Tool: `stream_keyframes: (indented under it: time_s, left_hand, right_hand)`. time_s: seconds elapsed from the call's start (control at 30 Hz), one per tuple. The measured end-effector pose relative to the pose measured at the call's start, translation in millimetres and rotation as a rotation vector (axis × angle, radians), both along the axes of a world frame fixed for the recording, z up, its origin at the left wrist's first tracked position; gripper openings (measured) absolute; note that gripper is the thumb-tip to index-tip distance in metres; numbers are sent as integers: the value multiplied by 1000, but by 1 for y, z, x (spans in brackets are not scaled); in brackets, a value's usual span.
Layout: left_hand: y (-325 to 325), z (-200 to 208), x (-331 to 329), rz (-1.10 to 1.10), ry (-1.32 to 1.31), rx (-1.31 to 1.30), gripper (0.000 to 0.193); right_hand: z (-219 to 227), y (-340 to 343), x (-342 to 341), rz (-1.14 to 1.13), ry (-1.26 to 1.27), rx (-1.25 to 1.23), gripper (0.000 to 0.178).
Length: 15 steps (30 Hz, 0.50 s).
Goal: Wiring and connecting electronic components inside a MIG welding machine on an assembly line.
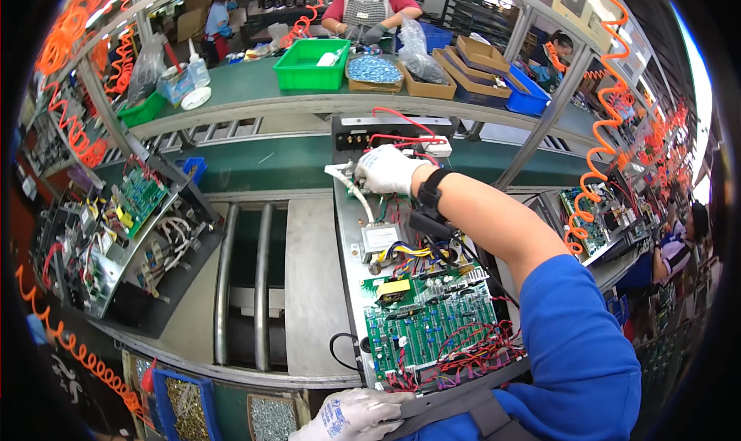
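A long metal chassis [351,244] lies in front of me, packed with electronics. My right hand [388,171], in a white glove, reaches to its far part with the fingers curled down beside a white sleeved cable [356,190]. What sits between those fingertips is hidden. My left hand [351,415], also gloved, lies at the near edge of the chassis with its fingers stretched out to the right. Between the hands are a silver box-shaped component [381,239], a large green circuit board [421,337] and red wires [482,340].
Steel rollers [262,286] run left of the chassis. Similar units stand left [139,232] and right [606,217]. Across the bench are a green bin [312,65], cardboard boxes [471,70] and a person [370,12]. Orange coiled hoses [610,117] hang at both sides. A blue screw tray [185,406] sits near left.
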<state>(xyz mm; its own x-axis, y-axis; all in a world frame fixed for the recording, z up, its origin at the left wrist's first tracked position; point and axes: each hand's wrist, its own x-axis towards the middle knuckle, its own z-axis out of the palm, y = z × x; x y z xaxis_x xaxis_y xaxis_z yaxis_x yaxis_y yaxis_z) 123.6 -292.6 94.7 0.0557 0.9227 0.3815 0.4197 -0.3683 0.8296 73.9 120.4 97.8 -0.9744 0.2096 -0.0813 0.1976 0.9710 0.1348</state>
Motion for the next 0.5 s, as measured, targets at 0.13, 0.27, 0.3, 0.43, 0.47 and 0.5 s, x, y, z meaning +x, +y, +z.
stream_keyframes:
  time_s: [0.13, 0.27, 0.3, 0.43, 0.47, 0.5]
  left_hand:
    - [3, 2, -1, -19, 23, -66, 38]
    - [3, 4, -1, -18, 23, -76, 38]
    - [3, 4, -1, -19, 28, -75, 38]
    - [2, 5, -2, -18, 22, -103, 37]
    - [3, 4, -2, -21, 15, -105, 37]
    - [3, 5, -2, -18, 14, -105, 37]
  right_hand:
    - [1, -2, -5, 61, -7, 78, 16]
    - [4, -10, -7, 21, -15, 69, 16]
    - [4, -12, -7, 10, -35, 80, 16]
    - [4, -15, -14, 12, -108, 124, 14]
    - [3, -16, -15, 19, -105, 129, 15]
    - [1, -17, -17, 25, -106, 135, 15]
